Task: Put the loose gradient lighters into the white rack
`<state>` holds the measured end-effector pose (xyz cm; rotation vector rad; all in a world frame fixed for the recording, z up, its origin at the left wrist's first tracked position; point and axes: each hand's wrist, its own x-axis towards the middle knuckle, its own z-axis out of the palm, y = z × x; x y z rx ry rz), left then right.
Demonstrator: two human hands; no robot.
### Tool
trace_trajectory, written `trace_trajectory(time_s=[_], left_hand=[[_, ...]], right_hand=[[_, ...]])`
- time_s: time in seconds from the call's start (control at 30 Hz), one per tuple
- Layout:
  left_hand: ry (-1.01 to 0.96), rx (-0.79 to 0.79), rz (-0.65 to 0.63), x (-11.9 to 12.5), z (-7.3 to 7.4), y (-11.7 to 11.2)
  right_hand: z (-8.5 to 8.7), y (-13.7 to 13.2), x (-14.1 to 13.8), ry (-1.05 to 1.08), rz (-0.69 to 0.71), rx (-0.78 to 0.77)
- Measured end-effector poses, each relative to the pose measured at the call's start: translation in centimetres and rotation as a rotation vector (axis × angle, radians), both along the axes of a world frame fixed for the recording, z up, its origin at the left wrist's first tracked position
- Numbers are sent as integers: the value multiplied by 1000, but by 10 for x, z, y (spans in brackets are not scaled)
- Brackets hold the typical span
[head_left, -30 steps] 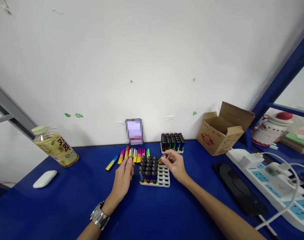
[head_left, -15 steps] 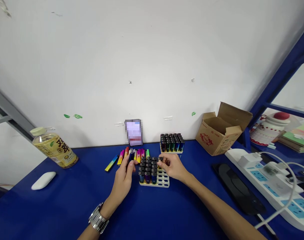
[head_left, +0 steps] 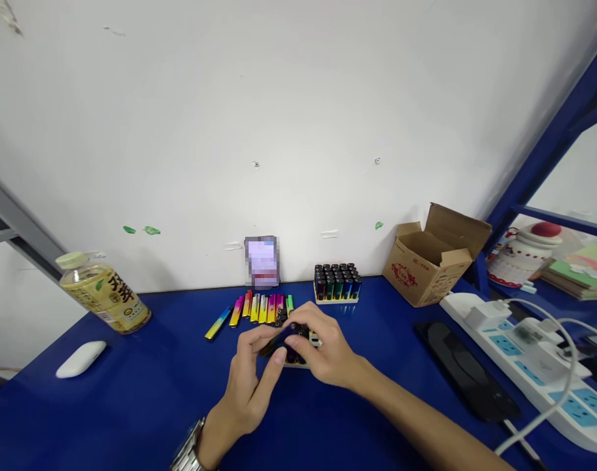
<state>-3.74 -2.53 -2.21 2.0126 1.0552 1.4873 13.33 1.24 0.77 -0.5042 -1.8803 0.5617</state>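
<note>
My left hand (head_left: 252, 376) and my right hand (head_left: 322, 347) meet at the middle of the desk. Between them a dark lighter (head_left: 280, 340) lies tilted, its lower end in my left fingers and its black top pinched by my right thumb and fingers. Beneath my hands is a white holed rack (head_left: 316, 339), partly filled with upright lighters and mostly hidden by my fingers. Just behind lie several loose bright lighters (head_left: 263, 309) in pink, yellow and red, with a blue-yellow lighter (head_left: 218, 322) off to their left.
A second white rack (head_left: 337, 301) full of upright lighters stands near the wall. An open cardboard box (head_left: 410, 275), a black phone (head_left: 467, 369) and a white power strip (head_left: 518, 353) are at right. A phone (head_left: 262, 261) leans on the wall; a bottle (head_left: 106, 294) and white case (head_left: 81, 359) sit left.
My left hand has brought the dark lighter right and over the rack. My right hand has left the rack's back right slots, moved left and taken hold of the lighter's top.
</note>
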Motion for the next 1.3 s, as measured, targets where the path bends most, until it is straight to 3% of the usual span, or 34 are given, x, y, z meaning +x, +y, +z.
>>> trace_trajectory(time_s=[0.1,0.17,0.37,0.47,0.53,0.7,0.87,1.03,1.17,1.3], left_hand=[[35,14,84,-4,-2,8],[38,-92,124,-9,-5,16],[79,-517,-20,-11,-16,33],[131,-583,-52,-4,-14,34],[161,-590,-53,0,-13,34],[155,-615,-35,4,-11,34],[159,-595,-19,3,-9,33],[141,-620,-76,2,-4,32],[177,-600,-100,1,3,30],[248,-574,-89,0,9,28]], right_hand=[[-9,14,15,129,-78,-117],[-18,27,29,181,-121,-174],[-42,48,55,174,-104,-284],[-45,48,59,113,-100,-290],[-45,47,59,22,-128,-213],[-39,43,55,-299,-164,124],[-30,40,53,-675,-228,308],[-25,37,53,-760,-275,177],[-7,33,51,-918,-245,14],[10,28,43,-1077,-260,-32]])
